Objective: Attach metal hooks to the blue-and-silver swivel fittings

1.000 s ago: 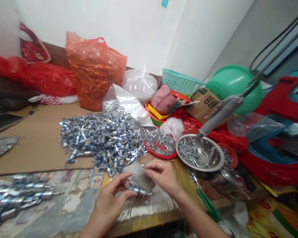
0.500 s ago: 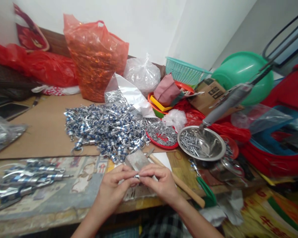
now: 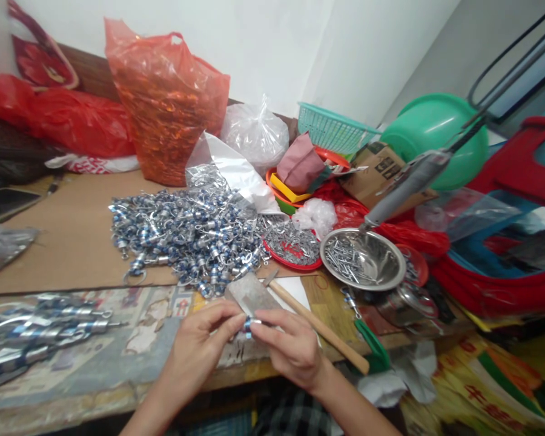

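Observation:
A small blue-and-silver metal fitting (image 3: 247, 327) is held between both hands near the table's front edge. My left hand (image 3: 204, 339) pinches its left side with thumb and forefinger. On the other side, the fingertips of my right hand (image 3: 293, 345) close around it. Just beyond the fingers sits a grey metal block (image 3: 252, 295). A hammer with a wooden handle (image 3: 322, 327) lies to the right of the block, passing behind my right hand. Farther back is a large heap of similar blue-and-silver fittings (image 3: 186, 233), many with rings.
A steel bowl (image 3: 393, 280) holds metal pins, beside a red plate (image 3: 309, 266) of small metal parts. More fittings (image 3: 45, 330) lie at the left. Bags, including a tall orange one (image 3: 172, 109), line the wall. A grey-handled tool (image 3: 404, 188) slants above the bowl.
The fitting between my fingers shows more of its blue band now. My right hand has turned slightly, its fingers reaching lower. The whole view has shifted a little.

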`<control>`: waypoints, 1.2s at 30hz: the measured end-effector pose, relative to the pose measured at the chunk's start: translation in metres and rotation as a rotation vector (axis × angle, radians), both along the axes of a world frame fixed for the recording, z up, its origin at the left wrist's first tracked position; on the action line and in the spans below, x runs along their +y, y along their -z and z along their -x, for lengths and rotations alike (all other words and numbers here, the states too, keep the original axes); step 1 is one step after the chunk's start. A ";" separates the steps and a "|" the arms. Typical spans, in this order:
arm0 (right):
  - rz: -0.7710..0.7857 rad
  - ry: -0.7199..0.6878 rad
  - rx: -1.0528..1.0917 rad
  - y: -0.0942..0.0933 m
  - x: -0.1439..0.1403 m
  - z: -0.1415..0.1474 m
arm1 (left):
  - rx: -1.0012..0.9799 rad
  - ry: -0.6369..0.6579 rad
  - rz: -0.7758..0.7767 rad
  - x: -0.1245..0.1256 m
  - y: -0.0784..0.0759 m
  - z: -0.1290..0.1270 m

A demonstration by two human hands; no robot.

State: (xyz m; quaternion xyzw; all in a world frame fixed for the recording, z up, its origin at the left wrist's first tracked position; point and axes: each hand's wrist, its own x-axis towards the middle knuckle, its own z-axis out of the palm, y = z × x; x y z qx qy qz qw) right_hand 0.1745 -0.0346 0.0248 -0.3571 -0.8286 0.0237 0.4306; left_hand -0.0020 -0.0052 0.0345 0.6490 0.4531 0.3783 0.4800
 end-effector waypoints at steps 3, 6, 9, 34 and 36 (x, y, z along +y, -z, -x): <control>0.163 0.025 0.168 0.003 -0.004 0.008 | -0.156 -0.025 0.232 -0.003 0.007 -0.001; 0.316 0.051 0.242 0.002 -0.007 0.012 | -0.324 -0.070 0.382 -0.006 0.016 -0.004; 0.490 0.110 0.063 -0.005 0.009 0.001 | -0.376 -0.101 0.430 -0.006 0.023 -0.007; 0.708 0.755 -0.692 0.016 0.154 -0.115 | -0.451 0.055 0.568 0.018 0.027 -0.009; 0.695 0.740 -0.614 0.012 0.152 -0.114 | -0.465 0.060 0.565 0.018 0.028 -0.009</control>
